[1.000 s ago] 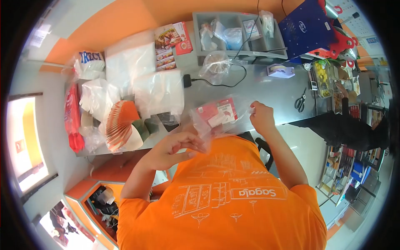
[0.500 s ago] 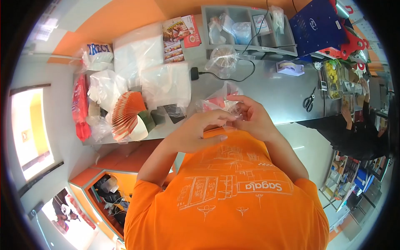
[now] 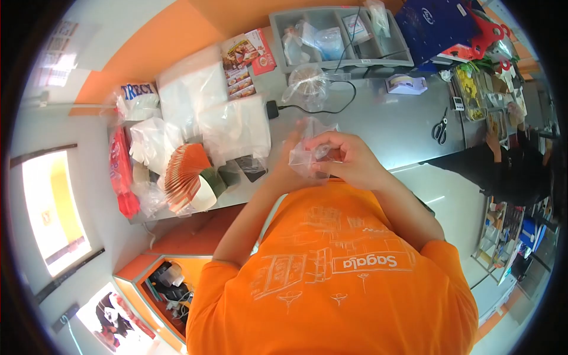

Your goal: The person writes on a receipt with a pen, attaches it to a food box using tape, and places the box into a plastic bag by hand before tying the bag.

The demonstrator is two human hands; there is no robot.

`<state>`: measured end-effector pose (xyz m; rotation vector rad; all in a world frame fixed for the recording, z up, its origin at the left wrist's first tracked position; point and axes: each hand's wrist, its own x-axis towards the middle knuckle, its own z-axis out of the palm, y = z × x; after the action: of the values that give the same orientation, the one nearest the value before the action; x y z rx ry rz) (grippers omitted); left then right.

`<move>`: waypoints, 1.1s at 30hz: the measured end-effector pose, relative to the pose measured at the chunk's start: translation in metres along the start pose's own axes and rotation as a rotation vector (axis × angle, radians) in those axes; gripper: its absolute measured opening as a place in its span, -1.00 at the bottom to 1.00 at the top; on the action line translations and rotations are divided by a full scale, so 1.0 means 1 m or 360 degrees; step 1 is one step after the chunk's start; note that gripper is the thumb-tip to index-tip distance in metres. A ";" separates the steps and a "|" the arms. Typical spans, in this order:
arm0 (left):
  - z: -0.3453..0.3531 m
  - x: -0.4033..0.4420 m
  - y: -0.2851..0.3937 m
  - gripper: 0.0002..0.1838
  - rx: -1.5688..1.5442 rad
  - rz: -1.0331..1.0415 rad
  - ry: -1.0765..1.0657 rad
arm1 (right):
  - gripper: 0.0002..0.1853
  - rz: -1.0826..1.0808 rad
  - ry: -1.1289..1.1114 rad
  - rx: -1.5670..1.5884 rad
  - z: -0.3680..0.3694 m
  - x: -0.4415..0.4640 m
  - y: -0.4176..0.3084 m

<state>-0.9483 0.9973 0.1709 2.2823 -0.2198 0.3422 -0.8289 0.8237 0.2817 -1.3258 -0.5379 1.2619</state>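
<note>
A clear plastic bag (image 3: 305, 158) is bunched between my two hands, just in front of the orange shirt. My right hand (image 3: 349, 158) pinches the bag's gathered film from the right, fingers bent together. On the other side my left hand (image 3: 288, 168) lies behind the film and is partly covered by it; its fingers are wrapped against the bag. The red and white packet is hidden now. Left of my hands, stacked clear bags (image 3: 234, 129) lie on the metal table (image 3: 390, 127).
A grey divided tray (image 3: 349, 64) stands at the back, near a tape dispenser (image 3: 406, 84). Black scissors (image 3: 439, 129) lie to the right. Orange folded paper (image 3: 184, 174) stands left. A person in black (image 3: 512, 174) is at the far right.
My right hand has come left to meet my left hand. The bag, earlier spread with the red packet showing, is now gathered between them and raised a little.
</note>
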 end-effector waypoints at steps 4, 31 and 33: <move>0.024 -0.007 -0.012 -0.43 0.0120 0.0069 0.0069 | -0.58 -0.0249 0.0360 -0.0970 -0.005 -0.022 -0.010; -0.039 -0.107 0.062 -0.71 -0.0198 0.0095 0.0272 | -0.66 0.0386 -0.0045 -0.2010 0.007 0.070 0.106; -0.043 -0.108 0.053 -0.73 -0.0327 0.0215 0.0288 | -0.51 0.0740 0.0009 -0.2279 0.001 0.073 0.113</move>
<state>-1.0728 0.9992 0.2018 2.0257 -0.3026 0.5670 -0.8478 0.8634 0.1549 -2.7435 -1.2982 1.1921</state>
